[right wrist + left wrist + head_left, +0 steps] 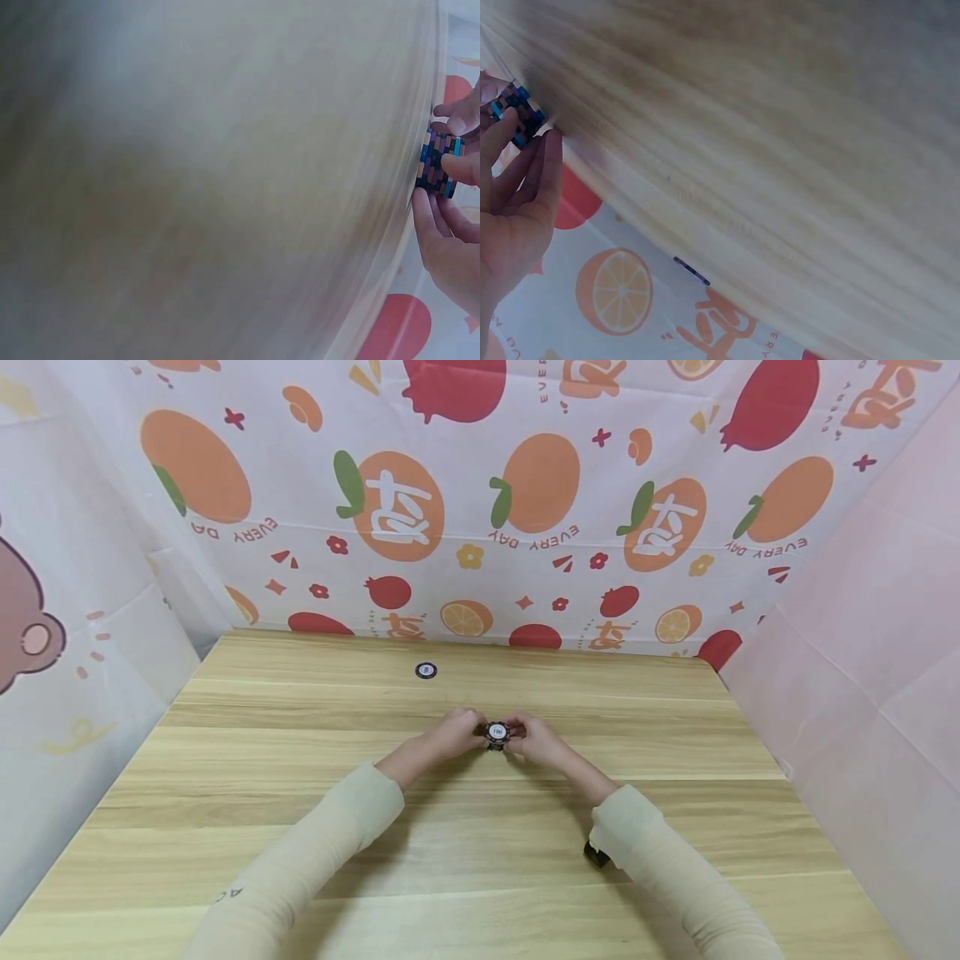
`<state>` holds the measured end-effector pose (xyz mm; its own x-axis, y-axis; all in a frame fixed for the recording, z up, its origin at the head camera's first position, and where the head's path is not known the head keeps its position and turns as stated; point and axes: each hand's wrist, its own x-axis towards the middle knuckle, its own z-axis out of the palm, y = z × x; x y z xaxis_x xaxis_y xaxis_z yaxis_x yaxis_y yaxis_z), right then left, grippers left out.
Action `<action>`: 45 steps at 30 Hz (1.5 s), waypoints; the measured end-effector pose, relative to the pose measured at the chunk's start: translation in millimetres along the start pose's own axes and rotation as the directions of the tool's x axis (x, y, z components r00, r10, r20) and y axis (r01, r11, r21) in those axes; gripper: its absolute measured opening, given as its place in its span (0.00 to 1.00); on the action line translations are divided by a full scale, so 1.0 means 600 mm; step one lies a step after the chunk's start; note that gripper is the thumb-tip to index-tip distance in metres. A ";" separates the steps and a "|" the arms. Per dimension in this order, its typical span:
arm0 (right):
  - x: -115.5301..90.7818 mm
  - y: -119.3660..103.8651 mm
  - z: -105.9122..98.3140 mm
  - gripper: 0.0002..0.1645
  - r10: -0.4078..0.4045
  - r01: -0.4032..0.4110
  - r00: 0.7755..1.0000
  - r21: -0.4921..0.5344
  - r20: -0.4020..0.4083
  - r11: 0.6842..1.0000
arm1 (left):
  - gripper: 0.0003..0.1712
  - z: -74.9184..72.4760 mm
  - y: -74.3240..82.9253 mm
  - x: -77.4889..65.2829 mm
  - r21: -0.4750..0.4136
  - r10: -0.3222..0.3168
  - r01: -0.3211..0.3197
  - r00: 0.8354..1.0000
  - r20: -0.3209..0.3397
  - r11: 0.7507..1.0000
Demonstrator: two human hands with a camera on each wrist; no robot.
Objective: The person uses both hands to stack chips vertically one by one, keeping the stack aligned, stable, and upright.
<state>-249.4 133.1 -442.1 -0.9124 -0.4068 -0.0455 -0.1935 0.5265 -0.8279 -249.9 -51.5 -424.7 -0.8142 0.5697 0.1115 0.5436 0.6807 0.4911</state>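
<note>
A short stack of poker chips (pixel 497 733) stands on the wooden table, its top chip dark-rimmed with a white centre marked 100. From its left side my left hand (pixel 459 732) grips it between thumb and fingers. On the opposite side my right hand (pixel 538 740) holds it the same way. Seen from the side in the right wrist view, the stack (pixel 433 163) shows several chips with dark, blue and pale edges, thumb against its near face. In the left wrist view, fingers partly cover the stack (pixel 523 112).
One single poker chip (pixel 426 671) lies flat farther back on the table (pixel 465 860), left of the stack. Behind the far edge hangs a fruit-print cloth (pixel 465 502). A small black item (pixel 596 855) shows below the right sleeve cuff.
</note>
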 end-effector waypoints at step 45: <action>0.005 -0.005 0.003 0.25 -0.013 0.013 1.000 -0.102 0.002 0.995 | 0.08 0.011 0.003 0.005 0.011 -0.104 0.105 0.993 -0.055 0.994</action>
<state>-251.1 128.7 -440.6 -0.9090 -0.4152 -0.0360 -0.2412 0.5946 -0.7670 -250.1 -45.8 -429.1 -0.8763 0.4696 0.1073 0.4575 0.7414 0.4909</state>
